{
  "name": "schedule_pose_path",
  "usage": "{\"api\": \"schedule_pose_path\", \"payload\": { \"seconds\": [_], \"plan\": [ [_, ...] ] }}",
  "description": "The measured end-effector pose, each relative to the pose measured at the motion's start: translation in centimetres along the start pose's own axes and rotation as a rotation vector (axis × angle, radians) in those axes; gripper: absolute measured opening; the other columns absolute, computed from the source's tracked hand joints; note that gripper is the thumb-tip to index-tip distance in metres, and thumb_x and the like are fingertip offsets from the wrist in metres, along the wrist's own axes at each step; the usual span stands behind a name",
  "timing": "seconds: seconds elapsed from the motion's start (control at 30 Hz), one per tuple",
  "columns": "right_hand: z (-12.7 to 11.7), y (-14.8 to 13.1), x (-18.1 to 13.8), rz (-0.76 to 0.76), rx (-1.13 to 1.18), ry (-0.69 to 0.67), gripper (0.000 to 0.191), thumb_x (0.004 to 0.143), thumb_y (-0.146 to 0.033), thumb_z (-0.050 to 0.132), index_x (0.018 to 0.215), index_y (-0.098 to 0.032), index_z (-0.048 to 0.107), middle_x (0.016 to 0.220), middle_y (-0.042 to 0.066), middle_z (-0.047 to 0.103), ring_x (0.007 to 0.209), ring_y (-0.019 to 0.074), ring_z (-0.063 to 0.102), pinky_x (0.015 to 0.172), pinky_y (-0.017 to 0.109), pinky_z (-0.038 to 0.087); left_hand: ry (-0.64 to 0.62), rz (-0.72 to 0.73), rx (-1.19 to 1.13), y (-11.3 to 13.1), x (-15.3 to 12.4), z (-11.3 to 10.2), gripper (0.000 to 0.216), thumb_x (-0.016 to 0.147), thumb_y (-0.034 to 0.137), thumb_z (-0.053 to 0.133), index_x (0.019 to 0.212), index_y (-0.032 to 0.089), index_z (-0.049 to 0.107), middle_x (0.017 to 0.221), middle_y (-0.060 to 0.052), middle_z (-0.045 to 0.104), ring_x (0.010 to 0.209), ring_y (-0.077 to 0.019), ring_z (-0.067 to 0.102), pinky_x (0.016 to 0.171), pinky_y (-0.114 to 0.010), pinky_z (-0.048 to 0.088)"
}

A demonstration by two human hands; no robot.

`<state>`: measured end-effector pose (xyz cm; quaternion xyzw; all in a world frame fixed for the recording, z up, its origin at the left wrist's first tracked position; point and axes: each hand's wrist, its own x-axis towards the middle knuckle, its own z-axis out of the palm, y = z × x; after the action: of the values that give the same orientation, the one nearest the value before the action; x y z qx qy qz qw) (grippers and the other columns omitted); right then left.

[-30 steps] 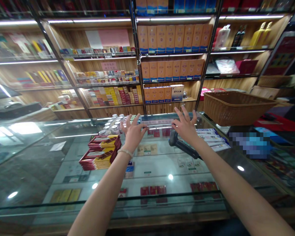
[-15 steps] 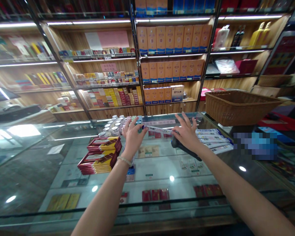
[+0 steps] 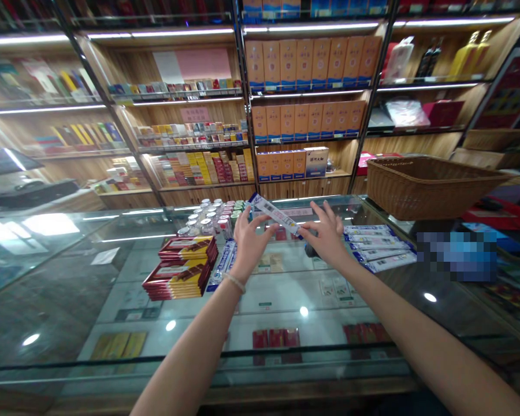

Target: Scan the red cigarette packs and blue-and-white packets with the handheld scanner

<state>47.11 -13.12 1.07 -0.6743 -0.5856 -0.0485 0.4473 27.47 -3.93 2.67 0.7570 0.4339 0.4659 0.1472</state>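
Both hands hold one long white-and-blue carton [image 3: 275, 214] above the glass counter [image 3: 69, 277]. My left hand [image 3: 248, 242] grips its left part and my right hand [image 3: 327, 234] grips its right end, so the carton slants up to the left. Under my right hand a dark barcode scanner [image 3: 308, 251] lies on the glass, mostly hidden. More white-and-blue cartons [image 3: 379, 247] lie in a row to the right. Another such carton [image 3: 225, 263] lies below my left hand. A stack of red-and-gold cartons [image 3: 182, 267] sits to the left.
Small glass jars [image 3: 208, 219] cluster behind the red stack. A wicker basket [image 3: 429, 185] stands at the right on the counter. Shelves of boxed goods [image 3: 303, 69] fill the wall behind. A monitor and till [image 3: 21, 185] are at the far left.
Both hands went from spread open over the counter to gripping the white-and-blue carton, then lifted it and tilted its left end upward. The scanner is now mostly hidden under my right hand.
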Motion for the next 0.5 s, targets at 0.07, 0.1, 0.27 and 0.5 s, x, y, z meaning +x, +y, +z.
{"api": "schedule_pose_path", "payload": {
  "seconds": [0.07,0.1,0.27,0.5],
  "plan": [
    [0.3,-0.2,-0.3,-0.025,-0.001,0.000,0.028,0.096,-0.050,0.062,0.090,-0.031,0.082,0.168,0.004,0.043,0.161,0.0340,0.021,0.121,0.076,0.010,0.012,0.001,0.017,0.0,-0.3,0.3,0.023,0.083,0.043,0.082,0.103,0.030,0.082,0.162,-0.005,0.048,0.154,-0.0368,0.037,0.129,-0.059,0.027],
    [0.4,-0.3,-0.4,-0.039,-0.005,0.000,0.029,0.097,-0.051,0.062,0.089,-0.031,0.082,0.168,0.004,0.043,0.161,0.0340,0.021,0.121,0.076,0.010,0.017,0.007,0.021,0.0,-0.3,0.4,0.021,0.084,0.043,0.081,0.101,0.031,0.082,0.160,-0.005,0.050,0.153,-0.0360,0.038,0.128,-0.059,0.028],
    [0.7,-0.4,-0.8,-0.097,-0.074,-0.025,0.030,0.098,-0.049,0.061,0.087,-0.030,0.082,0.168,0.005,0.042,0.161,0.0359,0.021,0.119,0.079,0.012,0.009,0.048,0.012,-0.6,-0.6,0.7,0.020,0.089,0.048,0.075,0.096,0.031,0.082,0.153,-0.004,0.056,0.148,-0.0336,0.042,0.127,-0.058,0.032],
    [0.5,-1.1,-1.4,-0.175,-0.220,-0.092,0.027,0.099,-0.042,0.062,0.086,-0.029,0.082,0.169,0.005,0.041,0.162,0.0376,0.020,0.119,0.080,0.014,-0.045,0.080,0.021,-0.3,-0.8,0.8,0.016,0.092,0.041,0.072,0.091,0.028,0.081,0.155,-0.004,0.056,0.149,-0.0322,0.042,0.126,-0.057,0.032]
  ]
}}
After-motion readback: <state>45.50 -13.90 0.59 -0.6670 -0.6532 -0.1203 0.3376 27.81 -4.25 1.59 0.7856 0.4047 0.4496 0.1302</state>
